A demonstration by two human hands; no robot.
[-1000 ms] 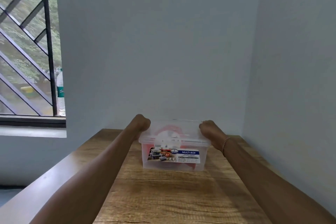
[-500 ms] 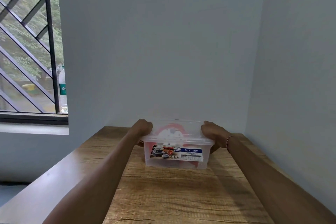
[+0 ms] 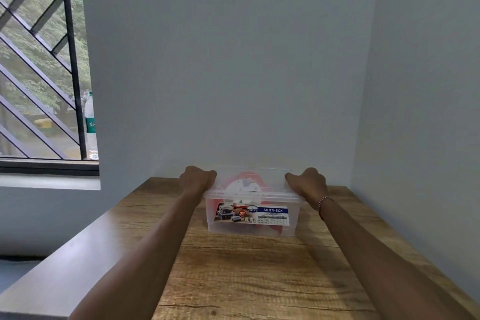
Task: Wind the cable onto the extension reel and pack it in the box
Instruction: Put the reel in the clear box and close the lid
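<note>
A clear plastic box [image 3: 291, 226] with a blue "MULTI-BOX" label stands at the far end of the wooden table [image 3: 246, 280], its clear lid on top. Inside it I see the red and white extension reel [image 3: 242, 184] through the plastic. My left hand [image 3: 197, 179] is closed on the lid's left edge. My right hand [image 3: 307, 182] is closed on the lid's right edge; a thin bracelet is on that wrist. The cable itself is hidden inside the box.
Pale walls close in behind the box and along the table's right side. A barred window [image 3: 39, 60] is at the left, with a plastic bottle [image 3: 91, 125] on its sill. The table's left edge [image 3: 78, 241] drops off to the floor.
My hands slid a little along the lid's side edges and pressed down on it. The view shifted slightly; the box stayed in place.
</note>
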